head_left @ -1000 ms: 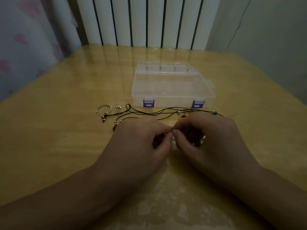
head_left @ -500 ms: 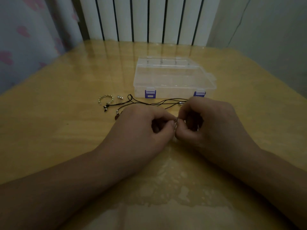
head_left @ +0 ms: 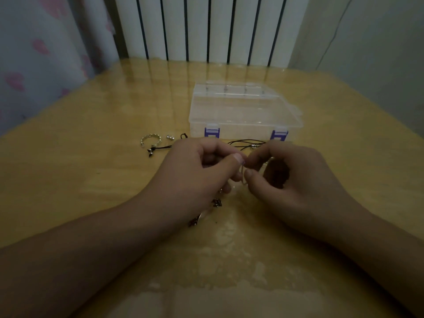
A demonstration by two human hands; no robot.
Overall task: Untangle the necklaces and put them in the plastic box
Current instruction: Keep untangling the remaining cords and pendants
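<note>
My left hand [head_left: 197,171] and my right hand [head_left: 291,177] meet at the table's middle, both pinching a thin silvery chain [head_left: 242,175] between thumb and fingertips. Dark beads of that chain [head_left: 216,202] hang below my left hand. Black cord necklaces [head_left: 246,143] lie behind my hands, mostly hidden by them; one cord end with a small charm [head_left: 152,150] shows at the left. The clear plastic box [head_left: 243,111], lid shut with two purple latches, stands just beyond the cords.
A silvery ring-shaped bracelet [head_left: 150,140] and a small metal bead [head_left: 170,137] lie left of the box. The wooden table [head_left: 91,180] has a glossy clear cover. A white radiator [head_left: 206,26] and a patterned curtain [head_left: 34,53] stand behind.
Both hands have lifted slightly off the table while pinching the chain, and beads now dangle below my left hand. The camera has tilted, shifting the box upward in view.
</note>
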